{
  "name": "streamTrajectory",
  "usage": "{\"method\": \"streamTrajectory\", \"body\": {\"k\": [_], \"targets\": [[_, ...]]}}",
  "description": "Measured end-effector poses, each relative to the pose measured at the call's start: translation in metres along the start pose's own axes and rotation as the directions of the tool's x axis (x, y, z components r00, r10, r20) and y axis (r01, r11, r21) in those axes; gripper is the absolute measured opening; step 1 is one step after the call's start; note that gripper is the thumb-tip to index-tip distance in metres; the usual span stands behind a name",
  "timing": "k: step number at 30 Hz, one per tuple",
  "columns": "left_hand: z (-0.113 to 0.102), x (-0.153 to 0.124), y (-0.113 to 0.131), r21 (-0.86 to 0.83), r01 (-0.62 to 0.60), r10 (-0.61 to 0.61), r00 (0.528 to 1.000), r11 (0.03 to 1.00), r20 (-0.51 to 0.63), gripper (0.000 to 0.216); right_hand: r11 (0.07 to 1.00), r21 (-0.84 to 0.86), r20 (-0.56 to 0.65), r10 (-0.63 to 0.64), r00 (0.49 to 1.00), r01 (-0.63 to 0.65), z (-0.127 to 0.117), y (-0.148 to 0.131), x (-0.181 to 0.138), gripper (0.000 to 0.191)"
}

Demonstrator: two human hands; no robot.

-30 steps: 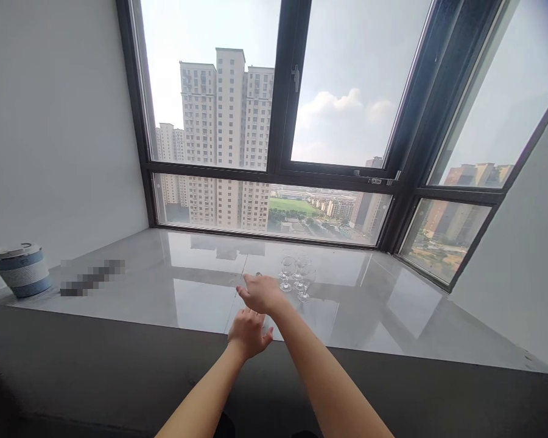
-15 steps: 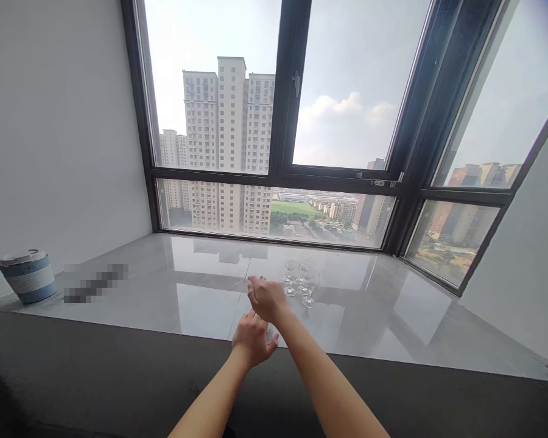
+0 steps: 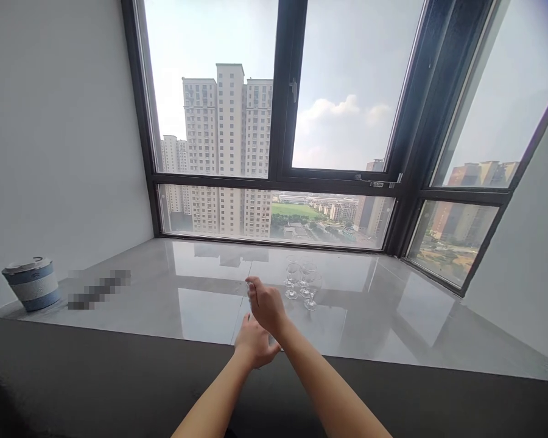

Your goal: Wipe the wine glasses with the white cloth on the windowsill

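Observation:
My left hand [image 3: 254, 344] is at the front edge of the tiled sill, fingers curled round a pale, clear object that shows only as a sliver near the thumb. Just above and slightly right of it, my right hand [image 3: 267, 306] is closed, with a clear glint along its fingertips; what it grips is mostly hidden. The two hands nearly touch. To their right, several small clear stemmed glasses [image 3: 310, 298] stand upright in a close group on the sill.
The glossy grey window sill [image 3: 141, 310] drops off at its front edge. A blue and white paint bucket [image 3: 31, 288] stands at the far left, beside a blurred-out patch. A dark window frame [image 3: 274, 180] closes off the back, with walls at both sides.
My right hand has turned a little and drawn its fingers in, while my left hand stays below it. The whole view has shifted slightly; the glasses keep their places.

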State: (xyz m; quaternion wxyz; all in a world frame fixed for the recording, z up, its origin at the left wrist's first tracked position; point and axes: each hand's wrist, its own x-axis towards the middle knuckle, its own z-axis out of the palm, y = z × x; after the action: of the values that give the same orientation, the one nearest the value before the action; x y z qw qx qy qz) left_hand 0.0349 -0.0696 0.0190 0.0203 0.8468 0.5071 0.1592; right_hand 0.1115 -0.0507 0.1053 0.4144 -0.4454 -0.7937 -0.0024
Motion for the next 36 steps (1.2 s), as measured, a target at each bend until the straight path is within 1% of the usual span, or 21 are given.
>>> {"method": "streamTrajectory", "body": {"k": [2,3,4,5,7,8,9,10,11,13,15,17,19,22,25,28,30,33,36], "targets": [[-0.001,0.000,0.000,0.000,0.017,-0.017,1.000,1.000,-0.015,0.058,0.976,0.191,-0.115,0.125,0.985,-0.102,0.001,0.003,0.003,0.041],[-0.001,0.000,0.000,-0.002,0.029,-0.029,0.999,1.000,-0.024,0.058,0.950,0.274,-0.177,0.203,0.963,-0.150,0.002,0.006,0.005,0.041],[0.000,0.000,0.000,-0.003,0.040,-0.040,0.999,0.999,-0.034,0.059,0.920,0.341,-0.240,0.283,0.929,-0.192,0.001,0.011,0.007,0.041],[0.000,0.000,0.000,-0.004,0.049,-0.049,0.998,0.999,-0.044,0.062,0.890,0.393,-0.301,0.362,0.882,-0.231,0.001,0.018,0.009,0.041],[0.001,0.001,-0.001,-0.003,0.061,-0.061,0.997,0.998,-0.052,0.068,0.833,0.468,-0.397,0.498,0.771,-0.297,-0.001,0.033,0.011,0.041],[0.001,0.002,-0.001,-0.001,0.063,-0.063,0.997,0.998,-0.049,0.071,0.809,0.494,-0.428,0.545,0.721,-0.318,-0.002,0.041,0.012,0.040],[0.002,0.002,-0.002,0.002,0.064,-0.064,0.997,0.998,-0.045,0.073,0.793,0.512,-0.448,0.574,0.686,-0.329,-0.003,0.047,0.012,0.040],[0.002,0.003,-0.002,0.006,0.065,-0.065,0.997,0.998,-0.039,0.075,0.787,0.521,-0.462,0.586,0.665,-0.331,-0.004,0.052,0.012,0.040],[0.003,0.003,-0.002,0.010,0.068,-0.067,0.997,0.998,-0.034,0.075,0.788,0.523,-0.475,0.586,0.657,-0.325,-0.006,0.056,0.012,0.039],[0.004,0.004,-0.003,0.012,0.076,-0.076,0.997,0.997,-0.032,0.077,0.804,0.511,-0.500,0.565,0.656,-0.303,-0.008,0.057,0.011,0.039],[0.006,0.004,-0.004,0.001,0.089,-0.089,0.995,0.996,-0.041,0.079,0.826,0.483,-0.515,0.537,0.668,-0.291,-0.011,0.053,0.011,0.040],[0.007,0.005,-0.005,-0.028,0.105,-0.107,0.993,0.994,-0.052,0.082,0.852,0.433,-0.512,0.502,0.697,-0.296,-0.014,0.049,0.010,0.041],[0.007,0.005,-0.006,-0.068,0.122,-0.127,0.990,0.990,-0.063,0.086,0.872,0.371,-0.484,0.474,0.736,-0.318,-0.016,0.048,0.007,0.041],[0.005,0.006,-0.007,-0.124,0.141,-0.151,0.985,0.982,-0.078,0.093,0.879,0.282,-0.414,0.474,0.777,-0.385,-0.015,0.052,-0.001,0.045],[0.004,0.005,-0.007,-0.156,0.148,-0.162,0.983,0.977,-0.082,0.095,0.878,0.180,-0.325,0.478,0.816,-0.443,-0.006,0.061,-0.015,0.046],[0.004,0.004,-0.008,-0.167,0.137,-0.153,0.985,0.976,-0.086,0.098,0.891,0.076,-0.186,0.455,0.871,-0.448,0.010,0.068,-0.029,0.044],[0.005,0.004,-0.008,-0.167,0.119,-0.137,0.985,0.979,-0.102,0.099,0.902,0.053,-0.089,0.433,0.897,-0.430,0.020,0.068,-0.036,0.042],[0.006,0.004,-0.007,-0.169,0.088,-0.112,0.984,0.982,-0.137,0.096,0.905,0.076,-0.008,0.420,0.908,-0.418,0.031,0.062,-0.041,0.044],[0.006,0.004,-0.006,-0.152,0.088,-0.111,0.983,0.984,-0.145,0.094,0.887,0.094,0.004,0.453,0.891,-0.451,0.034,0.056,-0.041,0.047]]}}
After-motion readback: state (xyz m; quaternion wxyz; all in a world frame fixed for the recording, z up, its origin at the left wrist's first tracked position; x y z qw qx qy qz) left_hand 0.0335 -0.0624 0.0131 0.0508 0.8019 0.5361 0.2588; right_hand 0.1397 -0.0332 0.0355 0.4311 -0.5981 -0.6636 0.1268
